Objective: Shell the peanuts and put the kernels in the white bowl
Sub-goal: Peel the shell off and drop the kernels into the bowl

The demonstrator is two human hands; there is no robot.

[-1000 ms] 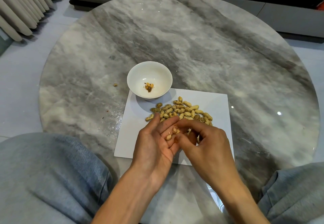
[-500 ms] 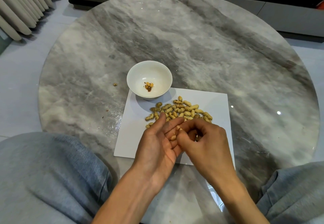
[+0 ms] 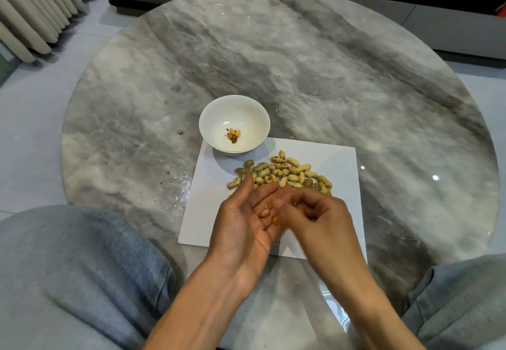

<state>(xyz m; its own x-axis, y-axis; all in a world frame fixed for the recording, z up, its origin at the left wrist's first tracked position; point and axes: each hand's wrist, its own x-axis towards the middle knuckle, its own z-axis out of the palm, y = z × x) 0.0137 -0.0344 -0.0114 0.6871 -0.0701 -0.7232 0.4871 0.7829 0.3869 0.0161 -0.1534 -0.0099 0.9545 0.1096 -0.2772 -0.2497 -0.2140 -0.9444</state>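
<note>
On the table [image 3: 328, 76] lies a paper [image 3: 339, 163]. The bowl [image 3: 209, 122] stands on its far left corner, kernels [image 3: 233, 134] in it. Peanuts [image 3: 284, 171] lie on the paper, right of and nearer than the bowl. A crumb [image 3: 180, 131] lies left of the bowl.

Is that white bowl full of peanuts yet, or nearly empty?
Nearly empty. The white bowl stands upright with only a few kernels at its bottom; most of its white inside is bare.

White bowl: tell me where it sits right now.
In the head view the white bowl sits left of centre on the marble table, on the far left corner of the white paper sheet, just beyond the peanut pile.
</note>
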